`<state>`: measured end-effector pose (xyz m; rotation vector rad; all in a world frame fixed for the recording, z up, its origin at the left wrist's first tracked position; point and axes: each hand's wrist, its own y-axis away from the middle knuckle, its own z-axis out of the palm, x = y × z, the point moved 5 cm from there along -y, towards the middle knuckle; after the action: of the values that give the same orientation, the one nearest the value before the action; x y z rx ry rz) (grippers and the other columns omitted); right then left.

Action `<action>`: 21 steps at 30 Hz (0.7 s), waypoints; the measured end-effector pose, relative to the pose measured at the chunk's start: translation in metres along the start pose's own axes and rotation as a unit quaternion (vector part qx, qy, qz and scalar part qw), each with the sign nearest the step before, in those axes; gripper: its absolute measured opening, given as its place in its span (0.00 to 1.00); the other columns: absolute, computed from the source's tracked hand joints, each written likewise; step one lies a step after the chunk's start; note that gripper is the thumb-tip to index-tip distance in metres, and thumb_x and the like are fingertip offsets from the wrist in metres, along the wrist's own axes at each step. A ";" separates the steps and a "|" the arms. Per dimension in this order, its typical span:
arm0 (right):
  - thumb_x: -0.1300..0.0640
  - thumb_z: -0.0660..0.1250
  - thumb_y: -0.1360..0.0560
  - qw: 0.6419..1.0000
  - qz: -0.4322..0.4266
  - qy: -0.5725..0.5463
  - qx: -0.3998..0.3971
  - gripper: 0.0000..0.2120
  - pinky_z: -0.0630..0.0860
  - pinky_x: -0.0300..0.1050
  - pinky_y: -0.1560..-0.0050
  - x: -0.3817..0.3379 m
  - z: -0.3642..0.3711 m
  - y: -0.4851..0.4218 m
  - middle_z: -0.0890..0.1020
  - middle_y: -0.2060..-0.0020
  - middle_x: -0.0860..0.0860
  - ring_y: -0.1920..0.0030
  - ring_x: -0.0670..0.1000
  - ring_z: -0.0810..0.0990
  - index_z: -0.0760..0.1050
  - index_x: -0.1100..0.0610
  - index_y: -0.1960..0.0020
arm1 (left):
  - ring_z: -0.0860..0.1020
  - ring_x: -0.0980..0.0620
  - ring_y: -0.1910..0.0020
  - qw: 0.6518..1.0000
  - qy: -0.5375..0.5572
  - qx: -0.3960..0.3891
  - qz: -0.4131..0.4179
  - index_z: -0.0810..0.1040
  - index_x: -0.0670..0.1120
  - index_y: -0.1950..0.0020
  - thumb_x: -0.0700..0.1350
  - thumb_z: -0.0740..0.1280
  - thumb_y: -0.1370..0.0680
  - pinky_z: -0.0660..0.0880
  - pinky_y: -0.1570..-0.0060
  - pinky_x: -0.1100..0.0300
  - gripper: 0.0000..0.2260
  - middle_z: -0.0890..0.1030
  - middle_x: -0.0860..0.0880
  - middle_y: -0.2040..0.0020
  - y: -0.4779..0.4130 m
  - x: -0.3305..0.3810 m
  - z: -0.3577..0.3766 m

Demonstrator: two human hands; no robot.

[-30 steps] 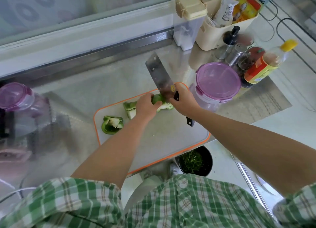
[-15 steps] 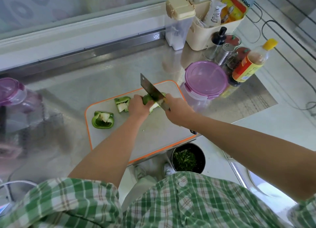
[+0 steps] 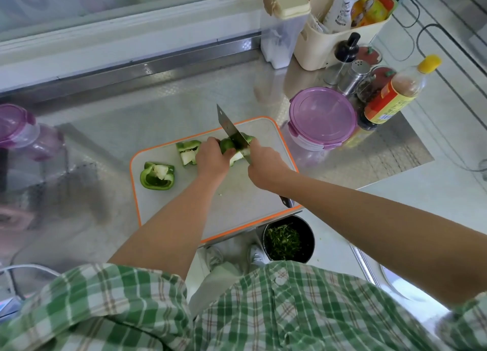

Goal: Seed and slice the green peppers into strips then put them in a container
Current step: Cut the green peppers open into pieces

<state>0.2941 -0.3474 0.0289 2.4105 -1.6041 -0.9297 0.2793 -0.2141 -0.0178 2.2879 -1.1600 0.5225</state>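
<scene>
Head view of a steel table (image 3: 158,119) carrying an orange-rimmed cutting board (image 3: 237,203). The left hand (image 3: 212,157) rests on the far half of the board, its fingers curled over a green pepper (image 3: 227,144) and holding it down. The right hand (image 3: 264,166), just beside it, is closed round the handle of a broad knife (image 3: 232,132) — the butt of the handle shows beneath the wrist. The blade stands on edge, tip pointing away from the person, and its edge meets the pepper between the two hands. Two more pieces lie on the board to the left: a cut piece (image 3: 187,152) touching the left hand, pale inside facing up, and a pepper half (image 3: 157,176) near the board's left rim, hollow side up with its white core visible. A round container (image 3: 322,117) with a purple lid, closed, stands on the table just beyond the board's far right corner; a sauce bottle (image 3: 395,95) stands behind it. Below the table's near edge, a dark pot (image 3: 308,241) on the floor holds chopped greens.
</scene>
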 end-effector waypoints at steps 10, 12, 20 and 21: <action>0.67 0.57 0.25 0.999 0.011 -0.009 -0.036 0.14 0.69 0.49 0.58 -0.020 -0.009 -0.004 0.73 0.52 0.59 0.49 0.61 0.75 0.62 0.62 0.39 | 0.75 0.39 0.41 1.000 -0.010 -0.003 0.007 0.74 0.38 0.40 0.49 0.69 0.22 0.67 0.49 0.51 0.18 0.78 0.39 0.42 -0.002 -0.003 -0.001; 0.67 0.57 0.25 0.999 0.019 -0.004 -0.050 0.15 0.70 0.48 0.60 -0.016 -0.010 -0.001 0.68 0.58 0.55 0.54 0.59 0.72 0.61 0.62 0.38 | 0.75 0.40 0.40 1.000 -0.009 -0.007 0.003 0.73 0.38 0.39 0.49 0.69 0.22 0.67 0.48 0.51 0.18 0.78 0.39 0.42 -0.003 -0.003 -0.002; 0.66 0.58 0.25 0.998 0.032 -0.021 -0.058 0.19 0.70 0.47 0.64 -0.018 -0.001 -0.015 0.72 0.43 0.61 0.48 0.61 0.76 0.62 0.62 0.35 | 0.73 0.40 0.41 0.999 -0.003 -0.001 0.032 0.72 0.37 0.40 0.47 0.70 0.23 0.63 0.51 0.56 0.18 0.76 0.39 0.42 0.007 0.001 0.002; 0.66 0.58 0.25 0.998 0.031 -0.014 -0.060 0.18 0.71 0.48 0.61 -0.017 0.002 -0.012 0.72 0.45 0.61 0.48 0.60 0.76 0.62 0.63 0.36 | 0.73 0.40 0.41 1.000 0.004 -0.003 0.023 0.73 0.38 0.40 0.47 0.70 0.23 0.64 0.51 0.55 0.18 0.76 0.40 0.42 0.006 -0.002 0.002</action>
<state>0.2987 -0.3266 0.0296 2.2656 -1.5749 -1.0230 0.2731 -0.2171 -0.0189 2.2574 -1.2121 0.5444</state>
